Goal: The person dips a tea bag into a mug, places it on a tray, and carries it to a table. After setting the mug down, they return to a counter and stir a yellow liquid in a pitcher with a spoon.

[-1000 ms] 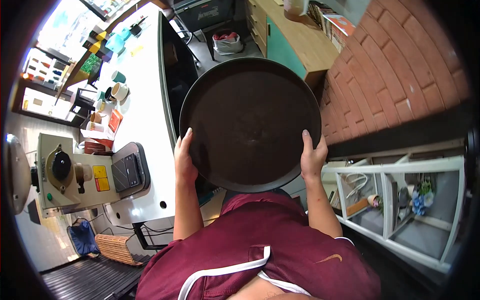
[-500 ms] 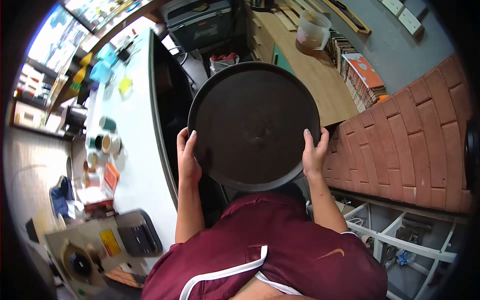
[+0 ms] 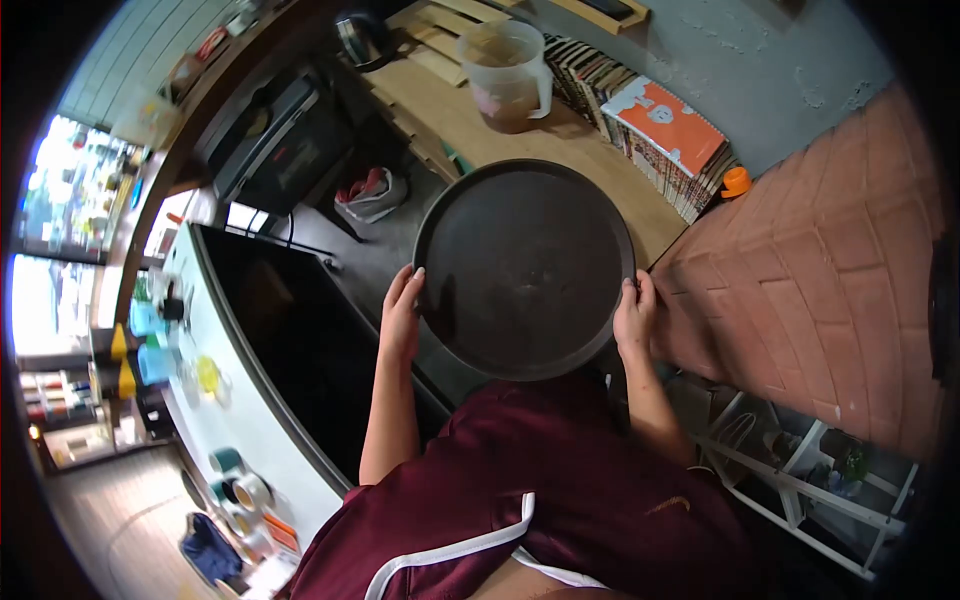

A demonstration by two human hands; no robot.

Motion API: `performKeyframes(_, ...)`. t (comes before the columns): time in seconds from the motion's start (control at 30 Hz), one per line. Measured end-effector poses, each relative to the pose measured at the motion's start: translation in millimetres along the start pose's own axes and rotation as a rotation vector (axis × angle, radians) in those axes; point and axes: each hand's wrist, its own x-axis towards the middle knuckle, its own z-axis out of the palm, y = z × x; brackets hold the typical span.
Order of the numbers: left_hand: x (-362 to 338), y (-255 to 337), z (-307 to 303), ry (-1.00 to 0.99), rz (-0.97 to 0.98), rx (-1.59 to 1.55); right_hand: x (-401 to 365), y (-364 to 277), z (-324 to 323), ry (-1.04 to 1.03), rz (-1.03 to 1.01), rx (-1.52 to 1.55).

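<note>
A large round dark tray [image 3: 525, 270] is held out in front of my body, its inner face toward the camera. My left hand [image 3: 402, 312] grips its left rim, thumb on the front and the other fingers at the edge. On the opposite rim, my right hand [image 3: 634, 312] holds on in the same way. Beyond the tray's upper edge lies the wooden counter [image 3: 590, 185].
On the wooden counter are a translucent pitcher [image 3: 503, 80], a row of books [image 3: 590, 90], an orange-covered notebook [image 3: 665, 125] and a kettle [image 3: 362, 42]. A brick wall [image 3: 800, 290] is at right. The white counter [image 3: 235, 410] at left bears several cups.
The view has swung to the right, so the wooden counter and its pitcher fill more of it. The tray looks slightly smaller. Both hands keep their hold.
</note>
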Motion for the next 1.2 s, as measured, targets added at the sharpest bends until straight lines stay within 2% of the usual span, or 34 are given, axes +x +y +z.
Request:
performKeyframes(0.17,88.5,19.2,43.0,-0.127,-0.076,0.377,38.8,19.9,-4.7,-0.020,0.009,-0.290)
performKeyframes(0.2,105.5,21.0,49.5,-0.157,-0.095,0.402,43.9,19.9,-4.4,0.008,0.042,-0.295)
performKeyframes(0.3,154.3,19.5,67.6,-0.291,-0.172,0.410,56.2,20.9,-5.9,-0.090,0.098,-0.246)
performKeyframes(0.4,198.0,12.0,86.7,-0.376,-0.249,0.521,57.7,41.9,0.0,-0.025,0.208,-0.302)
performKeyframes(0.47,217.1,11.0,101.3,-0.437,-0.265,0.545,56.7,39.1,6.0,0.024,0.233,-0.350)
performKeyframes(0.53,242.4,1.1,110.9,-0.474,-0.257,0.599,54.0,34.5,12.4,0.074,0.347,-0.351)
performKeyframes(0.63,251.7,20.4,143.7,-0.578,-0.298,0.636,48.2,58.0,21.7,0.168,0.316,-0.301)
performKeyframes(0.8,273.5,24.5,169.4,-0.735,-0.379,0.620,50.4,63.4,34.0,0.301,0.374,-0.317)
performKeyframes(0.87,281.2,24.9,177.5,-0.762,-0.386,0.633,53.3,49.9,36.2,0.309,0.534,-0.387)
performKeyframes(1.0,298.1,21.2,185.2,-0.815,-0.403,0.682,55.7,49.5,41.1,0.324,0.593,-0.457)
performKeyframes(1.07,301.3,20.7,189.4,-0.833,-0.417,0.678,58.8,41.0,45.1,0.372,0.683,-0.391)
performKeyframes(1.2,306.2,13.2,192.8,-0.853,-0.415,0.644,61.1,54.1,45.4,0.377,0.633,-0.440)
